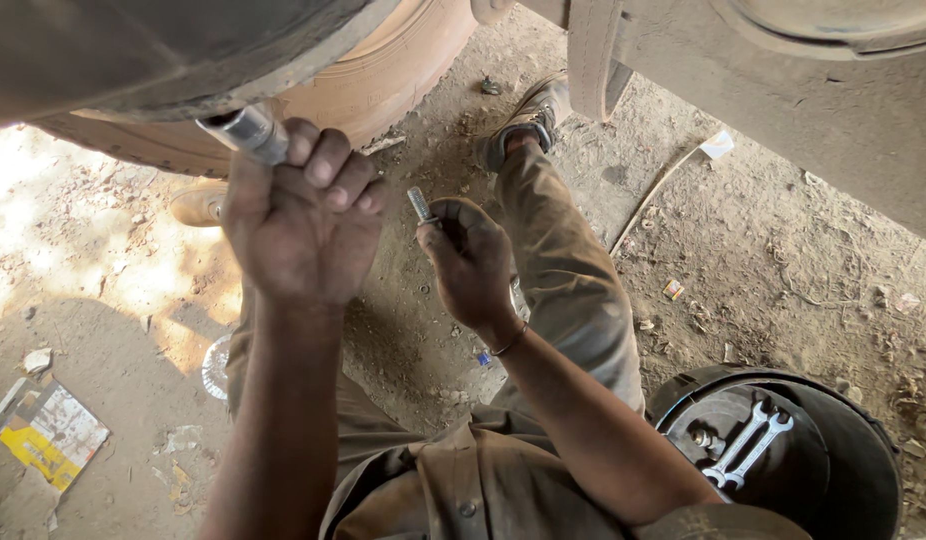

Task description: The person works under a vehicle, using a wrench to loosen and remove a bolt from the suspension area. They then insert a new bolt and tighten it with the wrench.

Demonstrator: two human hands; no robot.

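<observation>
At upper left of centre, the left hand [303, 215] is fisted tightly around a metal socket tool [248, 130] pointing up toward the tyre [383, 85]. Just right, the right hand [470, 262] pinches a small metal bolt [421, 204]. Two spanners [748, 448] lie in a black tub [863, 450] at lower right.

Dry dirt ground [783, 260] lies strewn with scraps. A worn tyre [383, 90] and a dusty vehicle underside [843, 110] shade it; sun patches [73, 230] fall at left, near a crumpled carton [48, 430].
</observation>
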